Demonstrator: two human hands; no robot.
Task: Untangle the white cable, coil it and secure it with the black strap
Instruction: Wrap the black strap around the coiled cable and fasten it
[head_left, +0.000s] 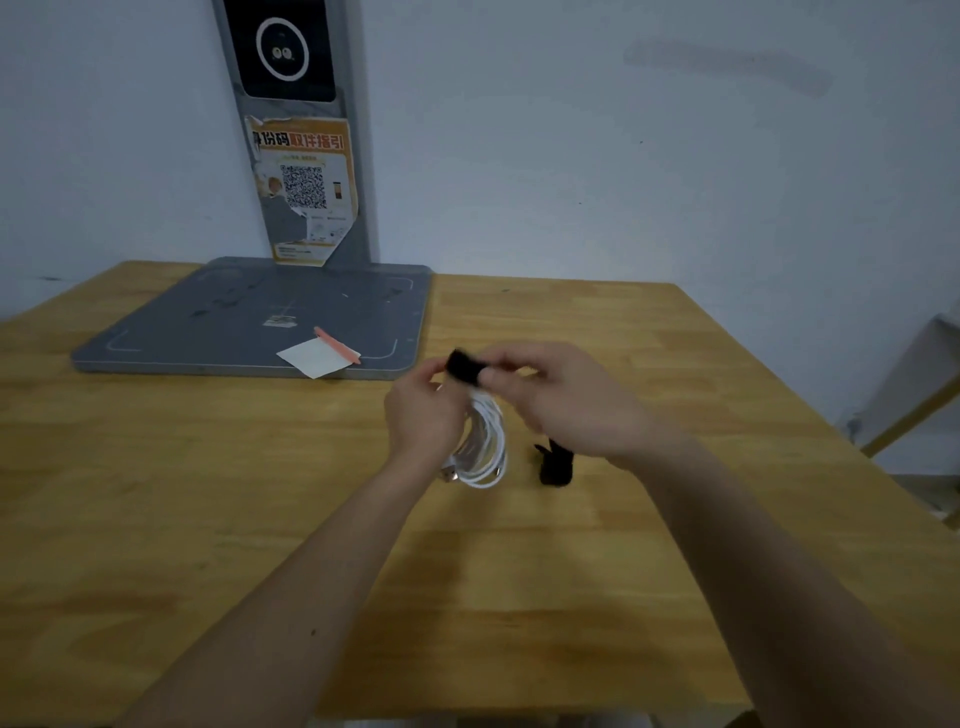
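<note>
White cable (485, 441) hangs coiled above the table (208, 519), both raised hands, left hand (423, 410) and right hand (566, 400), pinching the black strap (464, 368) on top, poster (304, 187) behind reads "取件指引".

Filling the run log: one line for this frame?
stage: strapping | cable: coiled, held above table | strap: pinched by both hands at coil top | left hand | right hand | closure: cannot tell

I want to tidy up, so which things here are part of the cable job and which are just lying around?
In the job: white cable, coiled; black strap, held by left hand and right hand.

Lying about: second black strap, grey stand base, white paper, pink pen.
</note>
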